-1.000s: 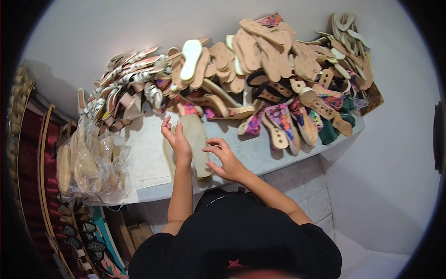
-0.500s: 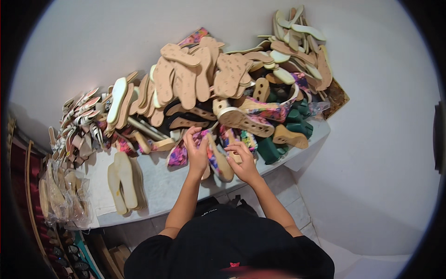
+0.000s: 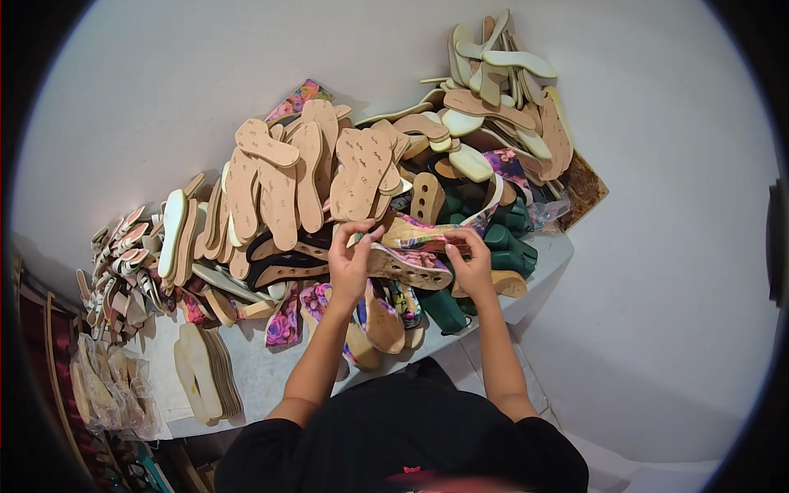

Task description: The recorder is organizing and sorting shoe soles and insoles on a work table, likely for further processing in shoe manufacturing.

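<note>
Both my hands are at a floral sandal [image 3: 407, 267] whose pale sole has a row of dark holes. My left hand [image 3: 350, 267] closes round its left end, thumb against fingers. With bent fingers my right hand [image 3: 472, 264] grips the right end. Just beyond lies a wooden wedge with floral straps [image 3: 427, 234], partly overlapped by the sandal. Nearer my body, between my forearms, floral wedge sandals [image 3: 382, 320] lie on the table's front part. The undersides of my fingers are hidden.
Tan insoles [image 3: 275, 193] heap up behind my hands, with pale soles [image 3: 518, 62] stacked at the far right. Green wedges [image 3: 509, 246] lie right of my right hand. A sole stack [image 3: 201, 374] and plastic-bagged soles [image 3: 111, 390] occupy the left of the table [image 3: 271, 374].
My hands have left the floral wedge near the front edge and moved up onto the holed-sole sandal, gripping it at both ends. The whole view has shifted, the pile appearing lower and further left.
</note>
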Demonstrator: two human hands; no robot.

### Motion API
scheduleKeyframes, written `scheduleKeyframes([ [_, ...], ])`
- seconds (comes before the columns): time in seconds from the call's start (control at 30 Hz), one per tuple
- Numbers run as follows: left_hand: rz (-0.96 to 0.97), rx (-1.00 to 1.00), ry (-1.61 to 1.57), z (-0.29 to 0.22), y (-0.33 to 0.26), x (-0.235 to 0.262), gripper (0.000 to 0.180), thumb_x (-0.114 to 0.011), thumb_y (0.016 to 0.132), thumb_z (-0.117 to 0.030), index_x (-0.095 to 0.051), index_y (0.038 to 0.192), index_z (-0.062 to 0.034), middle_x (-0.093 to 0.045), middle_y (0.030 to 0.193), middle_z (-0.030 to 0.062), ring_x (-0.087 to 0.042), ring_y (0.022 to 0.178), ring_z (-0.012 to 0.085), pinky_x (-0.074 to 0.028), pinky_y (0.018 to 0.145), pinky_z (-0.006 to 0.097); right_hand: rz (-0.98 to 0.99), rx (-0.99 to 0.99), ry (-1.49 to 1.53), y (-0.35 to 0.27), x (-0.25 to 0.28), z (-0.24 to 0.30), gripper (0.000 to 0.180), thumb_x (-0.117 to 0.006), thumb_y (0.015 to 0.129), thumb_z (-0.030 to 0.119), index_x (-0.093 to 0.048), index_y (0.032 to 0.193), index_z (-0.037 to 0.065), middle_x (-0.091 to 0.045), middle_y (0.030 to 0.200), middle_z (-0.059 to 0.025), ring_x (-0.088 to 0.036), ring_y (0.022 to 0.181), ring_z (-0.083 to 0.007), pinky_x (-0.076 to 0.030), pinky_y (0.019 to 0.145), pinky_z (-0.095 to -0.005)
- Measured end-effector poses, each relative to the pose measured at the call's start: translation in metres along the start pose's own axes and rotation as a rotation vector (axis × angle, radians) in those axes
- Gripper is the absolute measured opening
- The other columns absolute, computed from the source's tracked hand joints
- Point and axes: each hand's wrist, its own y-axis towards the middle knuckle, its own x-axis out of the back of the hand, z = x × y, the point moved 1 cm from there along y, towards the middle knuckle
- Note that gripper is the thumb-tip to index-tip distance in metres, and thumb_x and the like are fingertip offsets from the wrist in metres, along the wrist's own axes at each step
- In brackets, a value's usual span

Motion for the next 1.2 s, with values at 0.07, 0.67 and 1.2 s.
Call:
scheduleKeyframes([
  [0.07, 0.062, -0.004, -0.007, 0.003, 0.019, -0.016, 0.015, -0.047, 0.087, -0.003, -0.047, 0.101, 0.0018, -0.052, 0.108, 0.0132, -0.055, 0.101, 0.0232, -0.042, 0.088, 0.031, -0.006, -0.082, 0.03, 0.011, 0.016, -0.008, 0.016, -0.056, 0.078, 0.003, -0.057, 0.093, -0.001, -0.055, 0.089, -0.0071, -0.057, 0.076, -0.0144, -0.045, 0.07, -0.0245],
  [0.67, 0.355, -0.184, 0.677, 0.085, 0.221, -0.183, 0.031, -0.059, 0.079, -0.024, -0.052, 0.104, -0.0063, -0.051, 0.104, 0.0087, -0.049, 0.096, 0.0184, -0.041, 0.079, 0.032, -0.066, -0.401, 0.591, 0.34, 0.138, -0.107, 0.05, -0.056, 0.085, 0.031, -0.04, 0.119, -0.003, -0.048, 0.109, -0.0133, -0.052, 0.093, -0.0223, -0.045, 0.079, -0.0321],
  [1.2, -0.015, -0.255, 0.504, 0.088, 0.278, -0.188, 0.057, -0.054, 0.085, -0.029, -0.032, 0.128, 0.0019, -0.039, 0.127, 0.0185, -0.039, 0.118, 0.0269, -0.029, 0.099, 0.038, -0.165, 0.431, -0.284, 0.324, 0.067, -0.067, 0.034, -0.056, 0.071, 0.008, -0.055, 0.105, 0.005, -0.047, 0.076, -0.0134, -0.051, 0.069, -0.0291, -0.042, 0.058, -0.0383],
])
